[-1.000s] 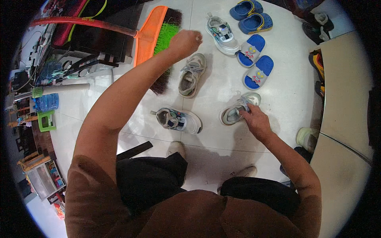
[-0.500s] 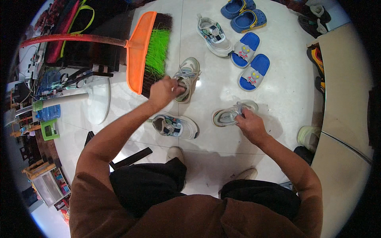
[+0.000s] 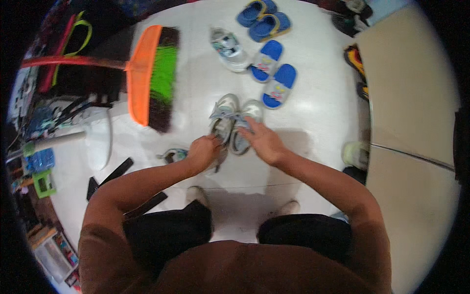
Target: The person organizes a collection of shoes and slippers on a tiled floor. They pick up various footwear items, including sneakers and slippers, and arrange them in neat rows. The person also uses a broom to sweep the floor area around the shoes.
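Two pale sneakers stand side by side on the floor, toes pointing away from me. At the heel opening of the left sneaker point(image 3: 227, 104), my left hand point(image 3: 204, 151) has its fingers curled over the edge. My right hand point(image 3: 264, 143) holds the right sneaker point(image 3: 240, 144) by its laced upper and collar, thumb towards the opening. Motion blurs both hands a little. Behind my left hand and wrist lies a patterned sneaker point(image 3: 175, 155), mostly hidden. Its lookalike, another patterned sneaker point(image 3: 229, 50), rests farther off.
Blue-soled slides point(image 3: 280, 85) and blue clogs point(image 3: 270, 27) lie beyond the sneakers. An orange broom head point(image 3: 143, 76) with green and dark bristles stands at left, near a white round base point(image 3: 99, 139). A beige cabinet point(image 3: 416, 98) borders the right. Black strips point(image 3: 116, 171) lie near my left leg.
The right sneaker has been moved left and turned, and now stands beside the left one. My left hand has shifted to the left sneaker's heel. The whole view has swung somewhat.
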A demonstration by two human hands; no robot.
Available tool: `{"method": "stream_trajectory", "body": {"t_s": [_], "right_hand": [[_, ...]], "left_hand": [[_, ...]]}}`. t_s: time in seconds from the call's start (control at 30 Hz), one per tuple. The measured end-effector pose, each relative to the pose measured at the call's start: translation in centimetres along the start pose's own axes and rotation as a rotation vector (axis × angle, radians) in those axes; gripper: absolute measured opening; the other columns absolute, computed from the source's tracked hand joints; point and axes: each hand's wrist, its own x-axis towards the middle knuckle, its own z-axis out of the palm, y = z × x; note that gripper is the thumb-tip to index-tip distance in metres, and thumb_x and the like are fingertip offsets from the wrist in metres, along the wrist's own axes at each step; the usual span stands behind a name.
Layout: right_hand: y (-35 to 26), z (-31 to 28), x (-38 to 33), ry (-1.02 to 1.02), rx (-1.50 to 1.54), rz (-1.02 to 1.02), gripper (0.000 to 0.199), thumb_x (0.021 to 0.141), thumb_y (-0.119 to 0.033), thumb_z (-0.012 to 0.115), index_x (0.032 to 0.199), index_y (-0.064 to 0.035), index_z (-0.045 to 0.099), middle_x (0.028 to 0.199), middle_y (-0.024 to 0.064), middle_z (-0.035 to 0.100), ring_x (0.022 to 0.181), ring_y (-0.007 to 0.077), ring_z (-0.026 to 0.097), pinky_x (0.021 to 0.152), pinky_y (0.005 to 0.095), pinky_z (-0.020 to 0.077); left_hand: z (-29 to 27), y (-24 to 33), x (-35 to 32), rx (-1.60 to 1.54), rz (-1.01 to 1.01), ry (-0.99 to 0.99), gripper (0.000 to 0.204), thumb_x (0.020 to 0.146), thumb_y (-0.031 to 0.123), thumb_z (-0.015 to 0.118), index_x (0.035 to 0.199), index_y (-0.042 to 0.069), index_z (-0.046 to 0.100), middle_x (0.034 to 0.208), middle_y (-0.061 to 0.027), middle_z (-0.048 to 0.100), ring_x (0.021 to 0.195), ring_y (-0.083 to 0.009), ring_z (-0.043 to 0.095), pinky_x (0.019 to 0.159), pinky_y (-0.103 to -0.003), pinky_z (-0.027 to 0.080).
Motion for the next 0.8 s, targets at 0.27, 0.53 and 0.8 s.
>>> {"method": "stream_trajectory", "body": {"t_s": [0.27, 0.53, 0.8], "right_hand": [[1.3, 3.3, 0.8, 0.014, -0.714, -0.733, 0.029, 0.075, -0.02, 0.053, 0.098, -0.0046, 0.058, 0.106, 0.01, 0.05, 0.102, 0.0239, 0.044, 0.076, 0.034, 0.04], [0.3, 4.9, 3.3, -0.108, -0.925, -0.692, 0.018, 0.075, -0.021, 0.053, 0.077, -0.0106, 0.067, 0.092, 0.0025, 0.053, 0.094, 0.0203, 0.043, 0.07, 0.0314, 0.0378], [-0.5, 5.4, 2.6, 0.082, -0.663, -0.774, 0.015, 0.071, -0.021, 0.054, 0.071, -0.0102, 0.065, 0.087, 0.0046, 0.055, 0.089, 0.0244, 0.047, 0.069, 0.0365, 0.0397]], "left_hand": [[0.1, 0.1, -0.1, -0.055, 0.07, -0.177, 0.025, 0.075, 0.013, 0.058, 0.099, 0.004, 0.058, 0.089, -0.017, 0.058, 0.081, -0.0354, 0.057, 0.069, -0.042, 0.047], [-2.1, 1.0, -1.0, -0.152, 0.132, -0.12, 0.029, 0.073, 0.009, 0.061, 0.101, 0.001, 0.057, 0.093, -0.0169, 0.059, 0.078, -0.0342, 0.059, 0.068, -0.04, 0.047], [-3.2, 2.9, -0.4, -0.013, -0.084, -0.177, 0.048, 0.071, 0.043, 0.064, 0.095, 0.002, 0.059, 0.094, -0.0158, 0.06, 0.076, -0.0327, 0.06, 0.068, -0.04, 0.049]]}}
